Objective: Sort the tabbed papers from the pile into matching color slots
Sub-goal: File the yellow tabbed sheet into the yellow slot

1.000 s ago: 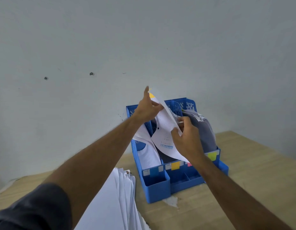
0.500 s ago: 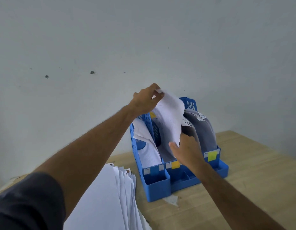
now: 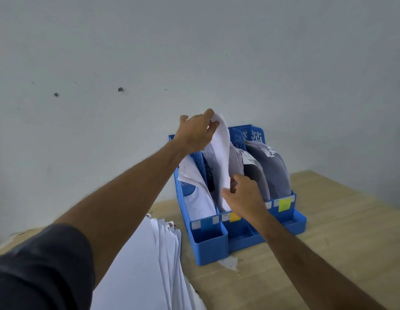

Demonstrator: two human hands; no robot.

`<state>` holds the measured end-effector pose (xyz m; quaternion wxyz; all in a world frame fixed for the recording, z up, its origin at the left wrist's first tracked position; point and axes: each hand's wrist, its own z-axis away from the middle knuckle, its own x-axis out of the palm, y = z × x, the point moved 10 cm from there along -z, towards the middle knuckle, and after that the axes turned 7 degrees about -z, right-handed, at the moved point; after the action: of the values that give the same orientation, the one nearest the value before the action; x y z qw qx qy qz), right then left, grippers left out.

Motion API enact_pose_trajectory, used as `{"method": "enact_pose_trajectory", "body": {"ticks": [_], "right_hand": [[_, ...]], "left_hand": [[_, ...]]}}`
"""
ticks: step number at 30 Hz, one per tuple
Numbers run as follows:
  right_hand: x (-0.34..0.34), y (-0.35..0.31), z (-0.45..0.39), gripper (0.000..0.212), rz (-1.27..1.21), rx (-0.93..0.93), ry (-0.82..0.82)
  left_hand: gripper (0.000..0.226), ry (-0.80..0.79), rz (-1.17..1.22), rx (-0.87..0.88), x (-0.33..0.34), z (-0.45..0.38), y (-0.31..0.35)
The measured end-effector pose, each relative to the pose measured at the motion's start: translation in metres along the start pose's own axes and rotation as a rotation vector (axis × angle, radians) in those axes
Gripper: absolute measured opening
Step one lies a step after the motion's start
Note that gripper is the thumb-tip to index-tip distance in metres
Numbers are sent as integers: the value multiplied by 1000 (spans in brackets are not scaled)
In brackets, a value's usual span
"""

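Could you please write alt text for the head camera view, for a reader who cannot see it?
Two hands feed a white sheet into the second slot of a blue file rack: the left hand pinches its top, the right hand guides its lower edge. A paper pile lies beside it on a wooden table.

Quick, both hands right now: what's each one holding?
Left hand: fingers pinch the top of the white sheet.
Right hand: fingers curled at the sheet's lower edge; whether it grips cannot be told.
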<state>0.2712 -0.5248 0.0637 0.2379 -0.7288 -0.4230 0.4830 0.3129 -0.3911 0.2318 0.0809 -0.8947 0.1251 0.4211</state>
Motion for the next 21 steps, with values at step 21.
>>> {"method": "enact_pose_trajectory", "body": {"ticks": [21], "right_hand": [[-13, 8, -2, 19, 501, -62, 178]], "left_hand": [[33, -29, 3, 38, 22, 14, 9]]}}
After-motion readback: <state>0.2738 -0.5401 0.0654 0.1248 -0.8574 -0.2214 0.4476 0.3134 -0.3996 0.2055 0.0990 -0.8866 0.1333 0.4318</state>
